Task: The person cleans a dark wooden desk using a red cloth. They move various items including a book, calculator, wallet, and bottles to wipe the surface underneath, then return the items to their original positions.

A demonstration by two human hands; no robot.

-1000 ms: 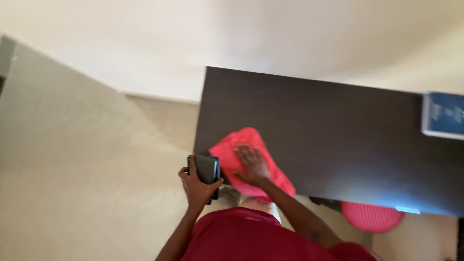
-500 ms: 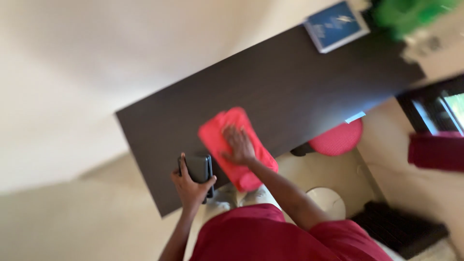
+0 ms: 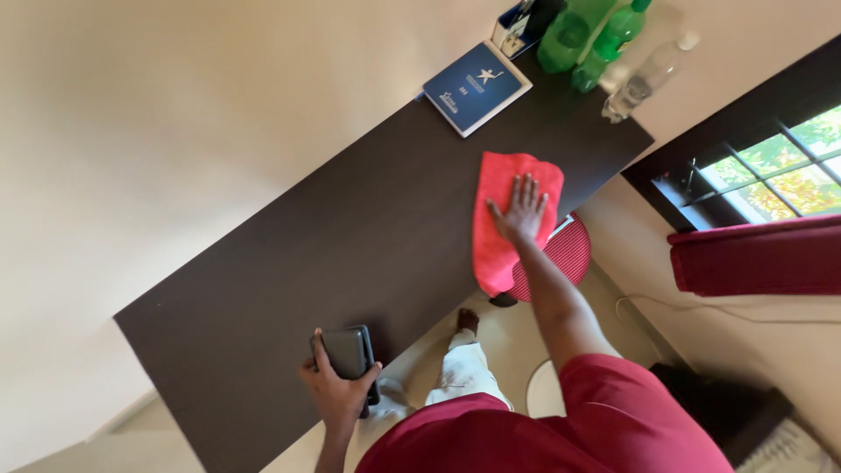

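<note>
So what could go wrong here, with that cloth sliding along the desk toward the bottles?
The right hand presses the red cloth flat on the dark desk, close to the green bottles and clear bottle; a longer sweep might topple them. The cloth overhangs the desk's edge and could slip off. The left hand grips a dark wallet-like case one-handed, which might drop.

**Free room and obstacles on the dark desk**

The dark desk top is bare along its middle, giving open passage between the left hand gripping a dark flat case at the near edge and the right hand spread flat on the red cloth. Beyond the cloth, the far end is crowded: a blue booklet, two green bottles and a clear bottle. A red stool stands just below the desk edge.
</note>
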